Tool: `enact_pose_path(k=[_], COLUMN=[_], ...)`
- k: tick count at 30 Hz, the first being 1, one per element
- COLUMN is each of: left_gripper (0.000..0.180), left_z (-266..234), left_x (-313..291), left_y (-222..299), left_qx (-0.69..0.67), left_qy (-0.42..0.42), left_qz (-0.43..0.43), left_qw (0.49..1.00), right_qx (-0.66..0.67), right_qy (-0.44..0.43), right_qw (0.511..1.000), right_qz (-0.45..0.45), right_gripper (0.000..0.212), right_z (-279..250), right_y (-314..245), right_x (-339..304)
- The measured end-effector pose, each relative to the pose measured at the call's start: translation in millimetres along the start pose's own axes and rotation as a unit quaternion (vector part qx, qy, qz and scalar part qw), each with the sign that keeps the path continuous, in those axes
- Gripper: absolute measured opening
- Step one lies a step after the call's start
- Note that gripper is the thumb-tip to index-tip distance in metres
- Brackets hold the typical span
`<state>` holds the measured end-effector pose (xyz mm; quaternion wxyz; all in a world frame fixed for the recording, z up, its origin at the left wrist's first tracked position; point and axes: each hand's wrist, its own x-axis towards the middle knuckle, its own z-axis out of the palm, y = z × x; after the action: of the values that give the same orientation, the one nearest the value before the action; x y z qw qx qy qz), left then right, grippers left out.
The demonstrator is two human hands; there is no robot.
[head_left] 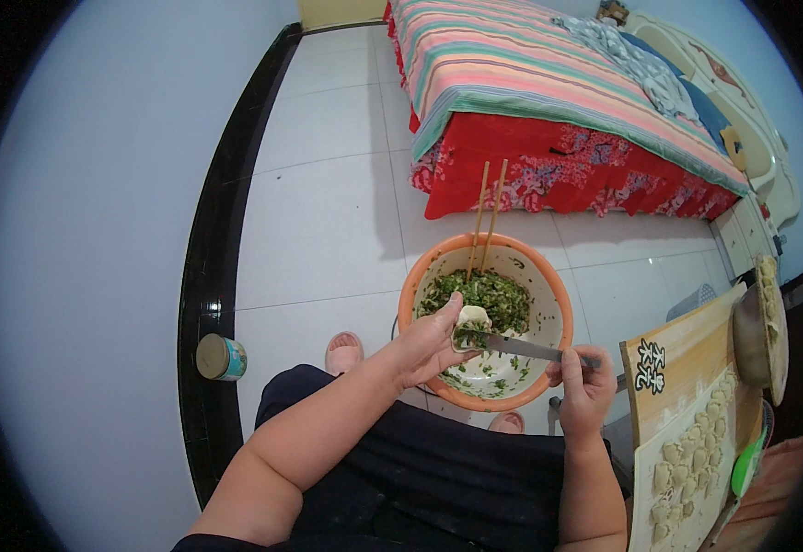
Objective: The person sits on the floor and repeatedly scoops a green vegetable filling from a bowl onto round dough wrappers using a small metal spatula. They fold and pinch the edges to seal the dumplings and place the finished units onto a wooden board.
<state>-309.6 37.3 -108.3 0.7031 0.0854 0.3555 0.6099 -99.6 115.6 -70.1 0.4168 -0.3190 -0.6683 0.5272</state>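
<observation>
My left hand (pixel 429 347) cups a round dumpling wrapper (pixel 473 317) above the near left of an orange-rimmed basin (pixel 562 308). Green chopped filling lies on the wrapper. In my right hand (pixel 585 382) is the handle of a flat metal knife-like spreader (pixel 530 350), its blade reaching left so that the tip touches the filling. Inside the basin is a heap of chopped green filling (pixel 489 296), with smears of it on the pale near wall. Two wooden chopsticks (pixel 486 216) stand in the heap, leaning on the far rim.
At the right, a wooden board (pixel 645 405) carries rows of finished dumplings (pixel 696 451); a round tray (pixel 769 322) with more dumplings sits beyond. A green object (pixel 745 467) lies beside the board. A striped bed (pixel 530 74) stands ahead. A can (pixel 222 357) rests by the left wall.
</observation>
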Motion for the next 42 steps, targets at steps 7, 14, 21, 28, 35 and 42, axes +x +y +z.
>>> enact_pose_path(k=[7,14,21,28,35,42], left_gripper=[0.053,0.049,0.047,0.049,0.051,0.043], left_z=[3.2,-10.2,-0.6,5.0,12.4,11.6], left_x=[-2.3,4.0,-2.1,-12.4,-17.8,-14.5], left_y=[5.3,2.9,9.1,9.3,4.9,-3.6], left_qx=[-0.001,-0.06,-0.049,-0.06,-0.06,-0.082], left_qy=[-0.011,0.057,0.045,-0.026,-0.052,-0.064], left_qz=[-0.014,0.056,0.063,0.013,-0.005,-0.003], left_qw=[1.0,0.995,0.996,0.998,0.997,0.995], right_qx=[0.045,0.072,-0.315,-0.461,-0.287,-0.31], right_qy=[0.052,0.112,-0.006,-0.008,-0.091,-0.107], right_qw=[0.993,0.988,0.949,0.886,0.931,0.898], right_qz=[0.097,0.079,-0.023,-0.051,-0.207,-0.295], right_gripper=[0.012,0.011,0.012,0.023,0.041,0.048], right_z=[-9.7,-26.0,5.6,12.9,19.2,26.1], right_y=[11.7,42.7,93.3,54.4,16.8,10.9], right_x=[15.7,37.2,39.7,31.5,-1.7,3.3])
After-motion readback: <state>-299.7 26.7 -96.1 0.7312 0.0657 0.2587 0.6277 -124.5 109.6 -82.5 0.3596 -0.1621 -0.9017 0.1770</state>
